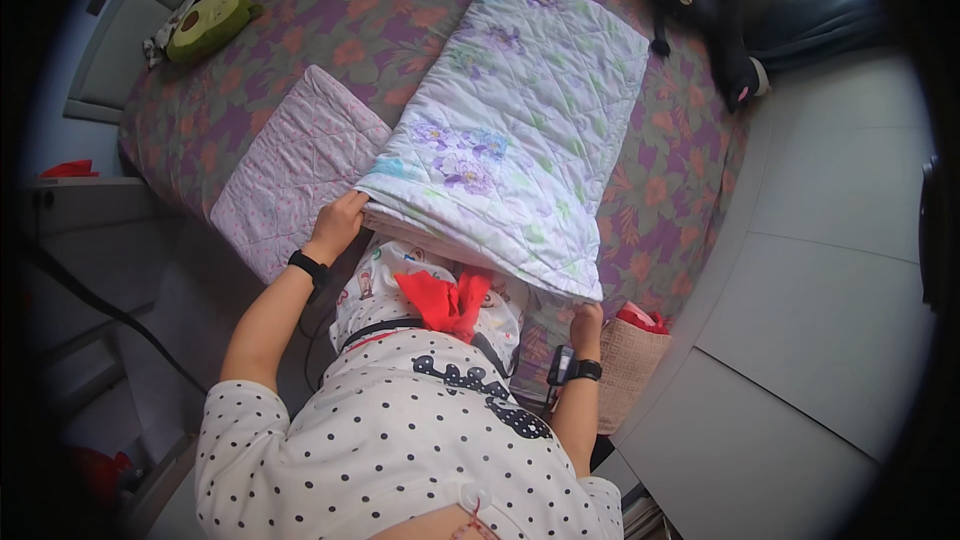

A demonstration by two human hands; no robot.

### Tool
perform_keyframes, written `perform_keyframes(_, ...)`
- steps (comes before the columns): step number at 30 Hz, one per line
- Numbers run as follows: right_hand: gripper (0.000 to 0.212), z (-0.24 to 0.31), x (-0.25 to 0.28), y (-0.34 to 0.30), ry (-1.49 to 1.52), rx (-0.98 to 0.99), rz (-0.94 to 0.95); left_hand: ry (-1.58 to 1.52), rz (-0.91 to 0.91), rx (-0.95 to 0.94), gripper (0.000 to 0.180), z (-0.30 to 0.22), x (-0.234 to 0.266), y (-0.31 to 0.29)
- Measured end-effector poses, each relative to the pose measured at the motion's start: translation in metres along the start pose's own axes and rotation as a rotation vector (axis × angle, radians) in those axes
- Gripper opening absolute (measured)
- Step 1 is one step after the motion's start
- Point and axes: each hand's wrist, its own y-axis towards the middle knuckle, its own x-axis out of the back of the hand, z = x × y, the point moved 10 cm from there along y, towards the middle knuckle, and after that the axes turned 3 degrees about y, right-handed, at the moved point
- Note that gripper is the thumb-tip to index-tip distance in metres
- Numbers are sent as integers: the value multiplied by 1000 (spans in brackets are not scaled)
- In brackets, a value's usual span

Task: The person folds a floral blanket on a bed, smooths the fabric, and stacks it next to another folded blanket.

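A white quilt (500,110) with purple flowers and green leaves lies folded in layers on the bed, its near edge toward me. At that edge's left corner, my left hand (343,221) is closed on the fabric. My right hand (586,324) grips the near right corner, its fingers partly hidden by the cloth. Left of the quilt lies a smaller pink quilted pad (300,160), spread flat and partly under or against the quilt's left side. Dark bands circle both my wrists.
The bed has a floral cover (660,210). An avocado plush (210,28) sits at the far left, a black-and-white plush (700,10) at the far right. Beside my right hand stands a woven bag (632,365). Grey cabinets (820,270) line the right; a dark cable (120,315) crosses the left.
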Motion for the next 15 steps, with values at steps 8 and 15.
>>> perform_keyframes(8, 33, 57, -12, 7, 36, -356, -9, 3, 22, 59, 24, 4, -4, 3)
perform_keyframes(15, 25, 121, -8, 30, 798, -189, 105, -41, -38, 36, 18, 7, -2, -3)
